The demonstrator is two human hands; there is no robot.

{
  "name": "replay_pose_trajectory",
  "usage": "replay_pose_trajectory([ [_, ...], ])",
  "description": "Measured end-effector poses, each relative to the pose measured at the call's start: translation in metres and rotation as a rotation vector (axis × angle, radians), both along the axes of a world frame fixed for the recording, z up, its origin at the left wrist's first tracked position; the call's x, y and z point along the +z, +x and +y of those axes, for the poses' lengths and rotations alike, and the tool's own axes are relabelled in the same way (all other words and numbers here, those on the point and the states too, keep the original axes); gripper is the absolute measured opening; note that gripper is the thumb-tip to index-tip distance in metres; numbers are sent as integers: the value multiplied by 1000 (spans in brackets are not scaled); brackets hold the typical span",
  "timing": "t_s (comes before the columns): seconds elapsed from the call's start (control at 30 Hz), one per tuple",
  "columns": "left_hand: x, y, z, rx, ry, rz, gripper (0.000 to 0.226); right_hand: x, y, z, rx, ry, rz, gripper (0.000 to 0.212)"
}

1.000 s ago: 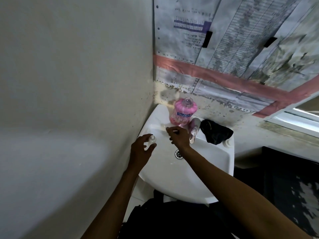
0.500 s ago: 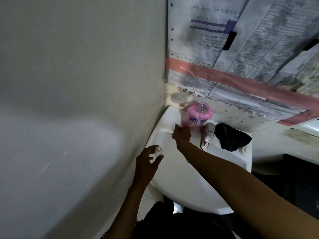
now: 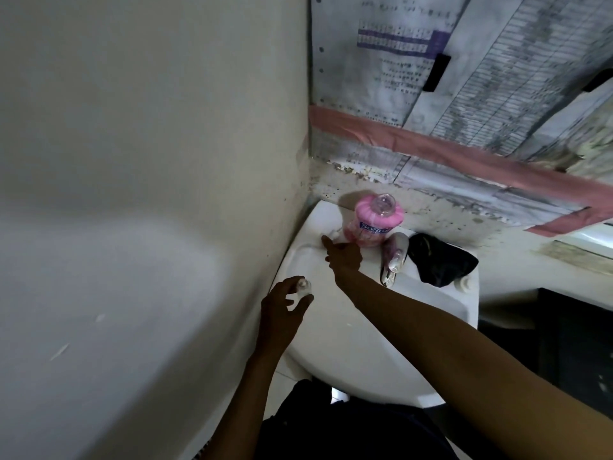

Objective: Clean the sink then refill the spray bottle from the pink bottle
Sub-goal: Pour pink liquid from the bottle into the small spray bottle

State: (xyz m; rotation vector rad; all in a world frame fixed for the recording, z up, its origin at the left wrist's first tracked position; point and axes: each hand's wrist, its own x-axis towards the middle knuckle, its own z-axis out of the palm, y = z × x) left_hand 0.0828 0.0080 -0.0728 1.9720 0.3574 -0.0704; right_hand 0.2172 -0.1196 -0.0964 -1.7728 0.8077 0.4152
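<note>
The white sink (image 3: 361, 376) is fixed in a wall corner. On its back ledge stands the pink bottle (image 3: 376, 222), uncapped, with a blue label. My left hand (image 3: 282, 310) grips a small clear spray bottle (image 3: 303, 287) with an open neck, over the sink's left rim. My right hand (image 3: 343, 257) reaches across the basin to the back left ledge, just in front of the pink bottle's base. Its fingertips pinch a small whitish spray head (image 3: 335, 233) there, mostly hidden and blurred. My right forearm covers the drain.
A tap (image 3: 393, 260) stands at the middle of the back ledge, with a black cloth (image 3: 441, 260) bunched to its right. A plain wall runs close along the left. Stained papers and pink tape (image 3: 464, 157) cover the back wall. A dark counter lies right.
My right hand moved from over the drain to the back left ledge by the pink bottle. My left hand kept hold of the spray bottle at the left rim. The view shifted left.
</note>
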Motion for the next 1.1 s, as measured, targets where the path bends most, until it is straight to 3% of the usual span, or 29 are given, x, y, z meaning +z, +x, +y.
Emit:
replay_pose_trajectory([
  [0.37, 0, 10, 0, -7, -24, 5, 33, 5, -23, -14, -12, -18, -37, 47],
  [0.53, 3, 21, -7, -15, -58, -26, 33, 20, -34, -32, 7, -93, -278, 39],
  [0.7, 5, 33, -14, -72, -32, -56, 32, 34, -39, -49, 14, -99, -361, 38],
  [0.83, 2, 37, -17, -112, -1, -77, 36, 43, -49, -61, -76, -201, -563, 26],
  [0.97, 4, 37, -18, -124, 4, -84, 37, 47, -46, -73, -132, -198, -652, 56],
  [1.1, 7, 36, -17, -135, 4, -86, 38, 51, -26, -83, 11, -296, -542, 106],
])
